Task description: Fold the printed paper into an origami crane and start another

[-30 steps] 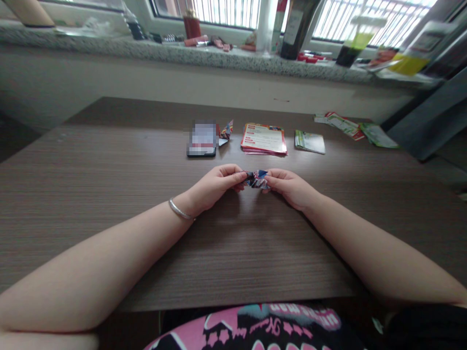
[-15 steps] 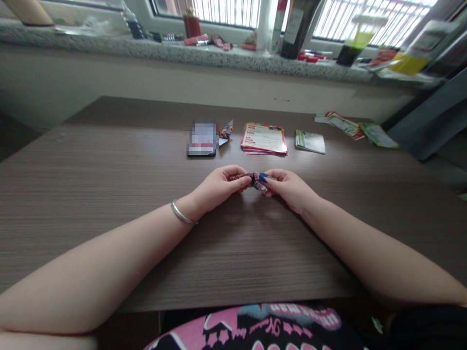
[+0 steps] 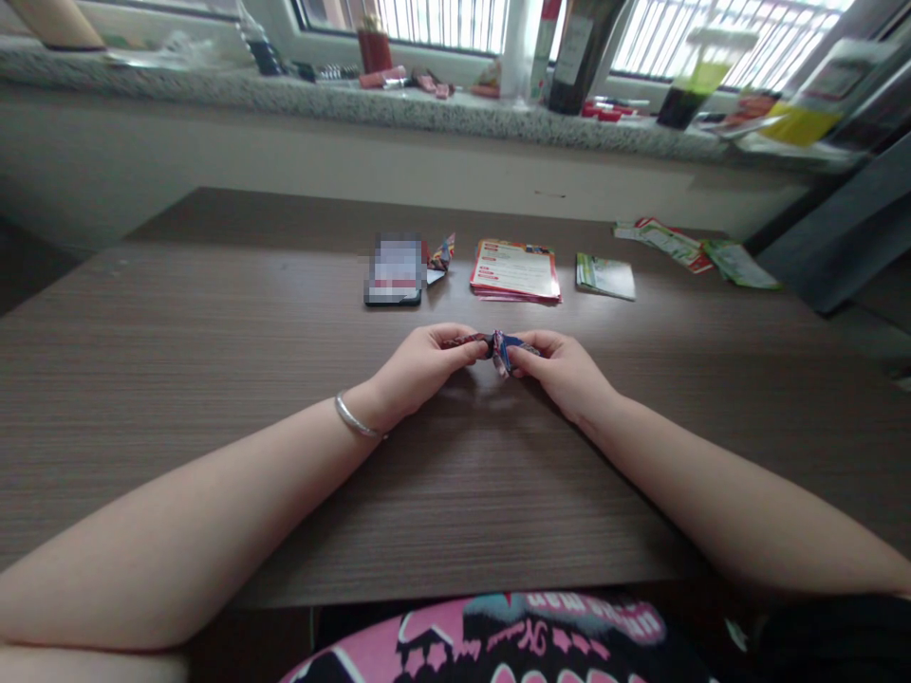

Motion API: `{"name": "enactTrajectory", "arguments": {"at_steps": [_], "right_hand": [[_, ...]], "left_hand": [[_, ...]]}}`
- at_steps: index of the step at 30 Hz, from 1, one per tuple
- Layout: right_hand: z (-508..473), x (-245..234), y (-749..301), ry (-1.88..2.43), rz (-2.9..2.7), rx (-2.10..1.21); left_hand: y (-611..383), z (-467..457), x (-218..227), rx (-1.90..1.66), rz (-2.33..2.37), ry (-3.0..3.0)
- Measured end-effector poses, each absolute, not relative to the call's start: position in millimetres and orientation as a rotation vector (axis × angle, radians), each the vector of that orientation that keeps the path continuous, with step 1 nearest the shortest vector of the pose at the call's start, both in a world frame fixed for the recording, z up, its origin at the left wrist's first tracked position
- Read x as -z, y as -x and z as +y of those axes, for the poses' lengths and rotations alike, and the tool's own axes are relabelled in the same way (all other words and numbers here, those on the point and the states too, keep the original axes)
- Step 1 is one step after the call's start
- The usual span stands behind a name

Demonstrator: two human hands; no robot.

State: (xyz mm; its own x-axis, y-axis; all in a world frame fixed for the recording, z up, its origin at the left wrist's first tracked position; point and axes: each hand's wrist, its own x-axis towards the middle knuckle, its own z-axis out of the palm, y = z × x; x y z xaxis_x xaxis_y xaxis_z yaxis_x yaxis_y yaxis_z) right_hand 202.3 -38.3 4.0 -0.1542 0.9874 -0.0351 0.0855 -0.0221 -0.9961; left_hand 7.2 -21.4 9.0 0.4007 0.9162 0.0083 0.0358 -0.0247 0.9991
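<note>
A small folded paper piece [image 3: 500,347], printed in blue, red and white, sits between my two hands just above the brown wooden table [image 3: 213,323]. My left hand [image 3: 419,368], with a silver bangle at the wrist, pinches its left end with closed fingers. My right hand [image 3: 561,370] pinches its right end the same way. Both forearms rest on the table's near edge. Most of the paper is hidden by my fingertips.
Beyond my hands lie a phone [image 3: 395,268], a finished folded paper figure [image 3: 440,256], a stack of red-and-white leaflets [image 3: 516,271], a green leaflet [image 3: 604,276] and more flyers [image 3: 694,249] at the far right. A windowsill [image 3: 399,102] carries bottles and clutter.
My hands have drawn slightly closer together and the paper piece has been turned and squeezed narrower between my fingertips. Nothing else on the table has moved.
</note>
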Motion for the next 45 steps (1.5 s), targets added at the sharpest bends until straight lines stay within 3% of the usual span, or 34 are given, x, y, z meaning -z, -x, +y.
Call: {"name": "enactTrajectory", "arguments": {"at_steps": [28, 45], "right_hand": [[-31.5, -2.4, -211.4, 1.043, -1.162, -1.666], [-26.9, -0.4, -214.7, 1.000, -1.199, -1.683]], "left_hand": [[-6.1, -16.7, -5.2, -0.880, 0.801, -1.138], [-6.8, -18.4, -8.6, -0.858, 0.741, -1.030]]}}
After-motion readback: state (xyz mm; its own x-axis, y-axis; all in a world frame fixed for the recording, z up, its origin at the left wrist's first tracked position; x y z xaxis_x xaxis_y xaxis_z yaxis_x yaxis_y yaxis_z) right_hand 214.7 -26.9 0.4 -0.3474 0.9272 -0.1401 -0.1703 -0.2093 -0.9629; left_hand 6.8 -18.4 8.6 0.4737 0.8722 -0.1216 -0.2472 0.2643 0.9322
